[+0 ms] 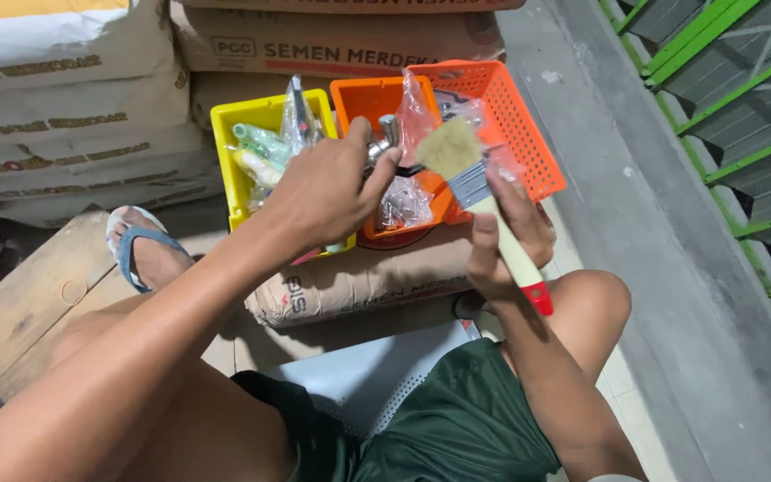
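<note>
In the centre of the frame the left hand [327,187] is closed around a small shiny metal fitting [385,138], the fingers curled tight so only its top part shows above the thumb. Just to the right, the right hand [506,241] holds a paintbrush [484,192] by its pale wooden handle — the fingers are wrapped around it, the red end of the handle pointing to the lower right and the bristles pointing up toward the fitting. The bristles are very near the fitting; I cannot tell if they touch it.

Behind the hands, in the upper middle, stand a yellow basket [225,152] with green and white parts in plastic, and an orange basket [524,134] with small clear bags. Both baskets rest on brown paper sacks [359,281]. At the left a foot in a blue sandal [140,245] rests on a wooden board [20,312].
</note>
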